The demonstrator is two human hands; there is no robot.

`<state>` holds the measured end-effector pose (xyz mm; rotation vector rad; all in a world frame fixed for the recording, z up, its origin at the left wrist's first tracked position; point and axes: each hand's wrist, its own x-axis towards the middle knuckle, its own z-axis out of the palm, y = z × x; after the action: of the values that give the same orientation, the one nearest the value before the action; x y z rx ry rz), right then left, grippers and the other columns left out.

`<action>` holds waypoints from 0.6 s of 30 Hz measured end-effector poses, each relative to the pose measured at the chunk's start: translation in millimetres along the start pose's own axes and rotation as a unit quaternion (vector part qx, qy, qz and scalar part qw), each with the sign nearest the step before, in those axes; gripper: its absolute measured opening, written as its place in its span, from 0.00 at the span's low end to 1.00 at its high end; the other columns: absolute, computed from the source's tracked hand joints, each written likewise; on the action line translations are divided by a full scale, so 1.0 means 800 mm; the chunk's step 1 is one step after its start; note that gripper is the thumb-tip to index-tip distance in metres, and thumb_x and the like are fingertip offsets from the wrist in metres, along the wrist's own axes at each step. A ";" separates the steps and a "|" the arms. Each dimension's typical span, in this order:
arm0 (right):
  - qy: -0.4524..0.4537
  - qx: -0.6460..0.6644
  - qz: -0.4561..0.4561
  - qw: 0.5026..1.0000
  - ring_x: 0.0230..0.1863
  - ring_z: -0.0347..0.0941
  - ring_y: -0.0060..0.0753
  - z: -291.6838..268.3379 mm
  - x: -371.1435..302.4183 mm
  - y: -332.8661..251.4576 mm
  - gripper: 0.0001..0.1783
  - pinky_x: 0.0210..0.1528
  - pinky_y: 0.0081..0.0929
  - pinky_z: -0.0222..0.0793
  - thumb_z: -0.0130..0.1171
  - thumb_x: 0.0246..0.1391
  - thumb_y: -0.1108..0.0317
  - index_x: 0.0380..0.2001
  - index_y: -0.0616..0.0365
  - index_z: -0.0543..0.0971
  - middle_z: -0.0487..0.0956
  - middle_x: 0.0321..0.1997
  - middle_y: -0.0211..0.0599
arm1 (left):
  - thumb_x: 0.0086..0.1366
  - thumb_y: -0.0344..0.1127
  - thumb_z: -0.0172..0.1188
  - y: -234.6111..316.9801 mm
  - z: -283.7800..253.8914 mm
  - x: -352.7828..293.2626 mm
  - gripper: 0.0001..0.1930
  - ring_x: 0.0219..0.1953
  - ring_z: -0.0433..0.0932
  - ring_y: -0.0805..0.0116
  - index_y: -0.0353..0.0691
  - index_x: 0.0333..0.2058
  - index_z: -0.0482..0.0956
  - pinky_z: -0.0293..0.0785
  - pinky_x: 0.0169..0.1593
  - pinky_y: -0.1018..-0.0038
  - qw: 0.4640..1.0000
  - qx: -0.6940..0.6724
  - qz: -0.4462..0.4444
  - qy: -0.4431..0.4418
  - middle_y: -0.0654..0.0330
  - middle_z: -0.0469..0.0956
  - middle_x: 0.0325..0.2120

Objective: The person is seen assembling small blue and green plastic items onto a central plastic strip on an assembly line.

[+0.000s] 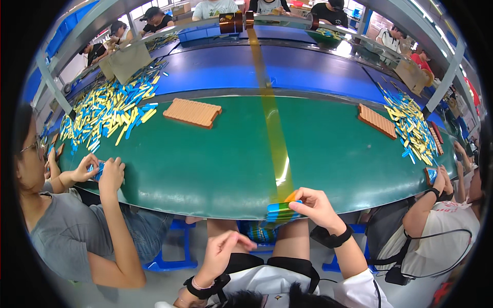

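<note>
The right hand [312,205] is closed, thumb and fingers pinching the right end of a row of blue strips [281,211], just beyond the near edge of the green desk [215,164]. Yellow transparent tape [273,133] reaches that row from a roll [230,23] on the overhead bar. The left hand [220,254] is half open, fingers loosely bent, below and left of the row, apart from it. Red lettering marks a neighbour's white shirt [436,231] at right.
</note>
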<state>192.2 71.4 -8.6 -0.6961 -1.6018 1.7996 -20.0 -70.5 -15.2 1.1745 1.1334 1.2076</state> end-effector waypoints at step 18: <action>-0.026 0.011 0.010 1.000 0.33 0.67 0.15 0.004 0.005 -0.009 0.05 0.37 0.15 0.63 0.54 0.50 0.71 0.27 0.62 0.73 0.75 0.32 0.29 | 0.57 0.44 0.52 -0.272 0.063 0.112 0.21 0.45 0.70 0.56 0.33 0.43 0.67 0.67 0.48 0.65 0.993 0.006 -0.015 -0.115 0.49 0.71 0.40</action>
<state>187.9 72.6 -0.9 -0.6627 -1.6120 1.8612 48.7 16.0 -229.4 1.2652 0.9832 1.0149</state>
